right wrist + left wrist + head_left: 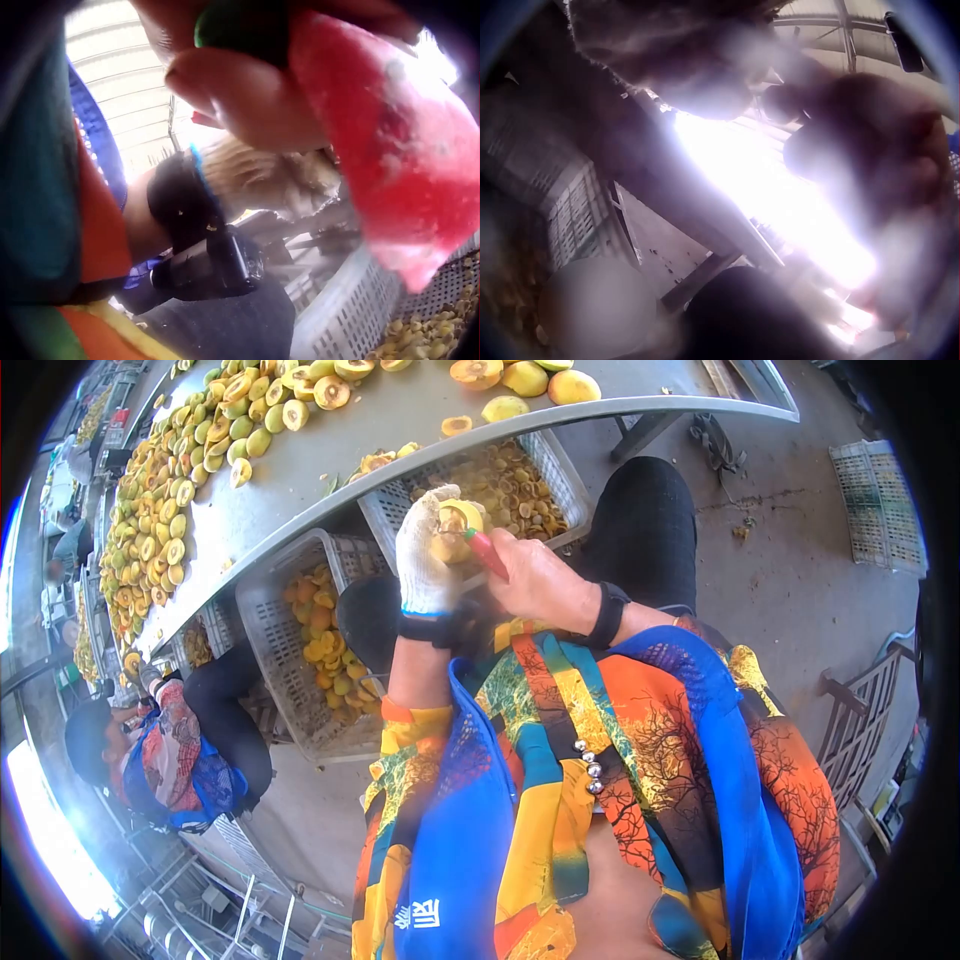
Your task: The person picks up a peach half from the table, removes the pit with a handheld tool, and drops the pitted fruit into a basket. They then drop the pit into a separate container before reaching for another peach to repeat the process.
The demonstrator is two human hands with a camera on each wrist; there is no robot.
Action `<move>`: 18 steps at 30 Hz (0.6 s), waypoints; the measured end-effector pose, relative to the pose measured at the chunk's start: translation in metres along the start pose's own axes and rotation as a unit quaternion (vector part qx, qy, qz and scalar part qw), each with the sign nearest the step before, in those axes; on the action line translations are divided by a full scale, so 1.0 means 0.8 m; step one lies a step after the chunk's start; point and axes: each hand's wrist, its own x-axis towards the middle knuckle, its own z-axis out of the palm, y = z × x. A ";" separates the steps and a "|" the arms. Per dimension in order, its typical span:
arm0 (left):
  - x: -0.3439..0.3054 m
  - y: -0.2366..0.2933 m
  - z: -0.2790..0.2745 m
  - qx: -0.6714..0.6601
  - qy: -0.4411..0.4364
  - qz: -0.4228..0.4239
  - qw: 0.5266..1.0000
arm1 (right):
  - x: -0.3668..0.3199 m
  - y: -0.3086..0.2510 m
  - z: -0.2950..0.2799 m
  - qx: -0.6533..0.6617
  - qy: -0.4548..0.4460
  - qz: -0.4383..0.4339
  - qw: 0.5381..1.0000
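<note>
In the head view my left hand (422, 555), in a white knit glove, holds a yellow fruit (455, 540) over a crate. My bare right hand (545, 580) grips a hand tool by its red handle (488, 554), which has a green collar. The tool's working end lies at the fruit, its shape hard to make out. Up close in the right wrist view, fingers (251, 101) wrap the handle near the green collar (240, 34), with the gloved hand (262, 176) beyond. The left wrist view is dark and glaring, the glove (660, 49) at its top.
A metal table (350, 435) bears many halved yellow fruits (150, 550). Below its edge stand a crate (575, 480) of cut pieces and another crate (262, 635) with orange-yellow fruit. Another person (180, 750) sits at the left. A white crate (878, 505) stands far right.
</note>
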 end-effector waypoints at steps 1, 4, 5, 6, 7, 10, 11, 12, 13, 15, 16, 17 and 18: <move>-0.004 0.003 0.002 0.001 -0.002 -0.014 1.000 | 0.000 -0.004 -0.006 0.035 -0.027 0.017 0.999; -0.001 0.001 -0.012 0.044 -0.060 0.000 0.997 | 0.007 -0.018 -0.025 0.128 -0.134 0.127 0.974; 0.000 0.001 -0.016 0.005 -0.074 -0.025 0.997 | 0.011 -0.024 -0.033 0.157 -0.172 0.172 0.957; 0.002 0.002 -0.019 -0.113 -0.079 -0.091 0.986 | 0.013 -0.031 -0.047 0.216 -0.216 0.201 0.931; 0.002 0.003 -0.020 -0.229 -0.083 -0.156 0.957 | 0.014 -0.027 -0.050 0.224 -0.228 0.194 0.928; 0.001 0.003 -0.015 -0.093 -0.036 -0.106 0.989 | 0.018 -0.008 -0.048 0.220 -0.242 0.157 0.932; 0.004 0.005 -0.017 -0.141 -0.043 -0.153 0.977 | 0.020 -0.004 -0.046 0.142 -0.248 0.031 0.958; 0.009 0.008 -0.022 -0.188 -0.049 -0.200 0.960 | 0.022 -0.001 -0.044 0.063 -0.249 -0.095 0.962; 0.009 0.010 -0.025 -0.236 -0.054 -0.245 0.939 | 0.023 0.002 -0.041 -0.016 -0.245 -0.219 0.944; -0.001 0.012 -0.006 -0.255 -0.028 -0.257 0.932 | 0.014 -0.018 -0.027 -0.081 -0.302 -0.184 0.932; -0.005 0.014 0.002 -0.247 -0.022 -0.226 0.942 | 0.008 -0.019 -0.022 -0.030 -0.245 -0.199 0.948; -0.009 0.014 0.005 -0.240 -0.012 -0.194 0.951 | 0.005 -0.017 -0.017 0.021 -0.192 -0.212 0.958; -0.007 0.011 -0.003 -0.228 -0.015 -0.171 0.958 | 0.004 -0.017 -0.018 0.020 -0.158 -0.178 0.971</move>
